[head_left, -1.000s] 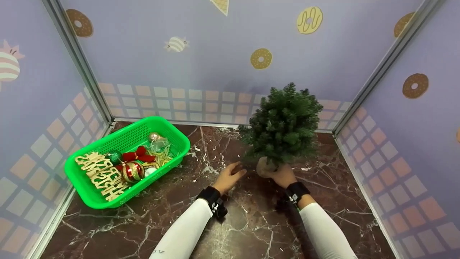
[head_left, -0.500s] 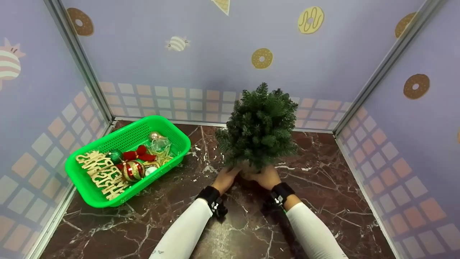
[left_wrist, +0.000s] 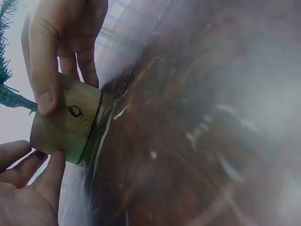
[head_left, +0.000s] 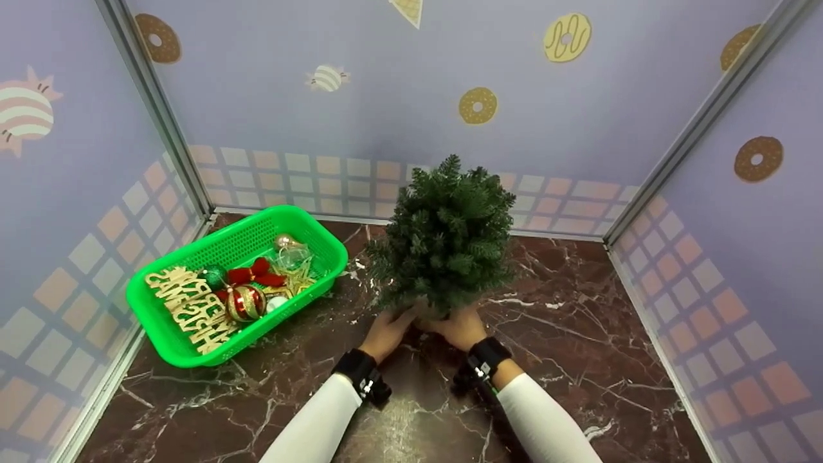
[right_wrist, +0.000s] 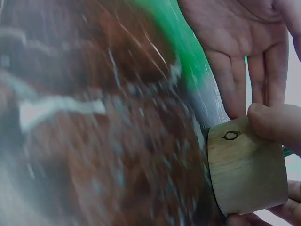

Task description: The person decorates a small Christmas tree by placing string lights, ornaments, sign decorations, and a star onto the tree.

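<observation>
A small artificial Christmas tree stands upright on the marbled surface, mid-view in the head view. Its round wooden base has a dark knot and sits between both hands, low at the floor. My right hand grips this base, thumb across its front and fingers round the far side. My left hand is on the opposite side, fingers fairly straight, fingertips right at the base's edge in the left wrist view. In the head view the branches hide most of the base and the fingertips.
Left of the tree stands a green plastic basket. Inside lie gold Merry Christmas lettering, a red-and-gold striped ball, a green ball, a red bow and gold stars. Panel walls close off the back and both sides.
My right hand has brought the tree leftward from the right side to the middle. The left hand has come in to the base from the left.
</observation>
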Available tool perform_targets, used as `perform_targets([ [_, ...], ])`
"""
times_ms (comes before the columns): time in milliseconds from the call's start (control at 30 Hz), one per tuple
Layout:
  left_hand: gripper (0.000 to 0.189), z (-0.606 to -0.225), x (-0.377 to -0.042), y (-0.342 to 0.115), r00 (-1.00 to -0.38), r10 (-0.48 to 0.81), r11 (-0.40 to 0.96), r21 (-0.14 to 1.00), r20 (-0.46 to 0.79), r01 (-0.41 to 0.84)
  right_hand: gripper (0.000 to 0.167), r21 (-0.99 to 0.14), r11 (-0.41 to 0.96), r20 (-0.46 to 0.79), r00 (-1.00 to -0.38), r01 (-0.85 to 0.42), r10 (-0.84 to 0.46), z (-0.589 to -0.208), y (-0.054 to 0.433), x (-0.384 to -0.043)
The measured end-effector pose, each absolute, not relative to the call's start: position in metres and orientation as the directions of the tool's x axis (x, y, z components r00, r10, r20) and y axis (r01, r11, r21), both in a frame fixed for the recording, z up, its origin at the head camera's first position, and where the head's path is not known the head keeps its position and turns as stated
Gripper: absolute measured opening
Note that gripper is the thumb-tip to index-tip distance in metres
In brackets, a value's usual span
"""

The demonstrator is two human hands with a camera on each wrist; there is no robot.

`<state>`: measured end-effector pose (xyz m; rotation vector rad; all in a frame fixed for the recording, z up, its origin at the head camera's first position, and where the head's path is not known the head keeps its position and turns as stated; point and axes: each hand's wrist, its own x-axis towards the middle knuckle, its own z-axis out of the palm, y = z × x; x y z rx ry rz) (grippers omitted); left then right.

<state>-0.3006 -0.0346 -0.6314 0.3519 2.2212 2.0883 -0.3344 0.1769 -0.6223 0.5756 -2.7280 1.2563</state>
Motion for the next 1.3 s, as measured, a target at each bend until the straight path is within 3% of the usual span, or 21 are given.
perform_targets([
  [267, 0.037, -0.632, -0.282, -0.046, -0.956, 0.235, 0.103, 0.974, 0.174, 0.202, 0.053, -0.659, 0.674, 0.184, -0.94, -0.334, -0.287, -0.619, 0.163, -0.312],
  [467, 0.035, -0.634, -0.274, -0.05, -0.96, 0.215, 0.153, 0.965, 0.178, 0.213, 0.064, -0.667, 0.673, 0.178, -0.945, -0.32, -0.274, -0.62, 0.161, -0.3],
  [567, 0.031, -0.635, -0.274, -0.049, -0.94, 0.255, 0.114, 0.958, 0.228, 0.263, 0.073, -0.705, 0.639, 0.183, -0.95, -0.307, -0.253, -0.624, 0.161, -0.297],
  [733, 0.023, -0.638, -0.271, -0.049, -0.91, 0.271, 0.082, 0.934, 0.315, 0.348, 0.058, -0.732, 0.59, 0.23, -0.938, -0.342, -0.259, -0.632, 0.164, -0.293],
  [933, 0.028, -0.636, -0.257, -0.055, -0.951, 0.199, 0.172, 0.947, 0.236, 0.271, 0.039, -0.729, 0.525, 0.317, -0.896, -0.44, -0.311, -0.634, 0.165, -0.285],
  [1133, 0.025, -0.636, -0.253, -0.059, -0.93, 0.253, 0.168, 0.935, 0.265, 0.312, 0.043, -0.73, 0.49, 0.353, -0.877, -0.476, -0.326, -0.637, 0.164, -0.277],
  [1300, 0.037, -0.635, -0.251, -0.06, -0.944, 0.225, 0.231, 0.929, 0.239, 0.29, 0.046, -0.746, 0.466, 0.359, -0.877, -0.475, -0.319, -0.643, 0.165, -0.278],
])
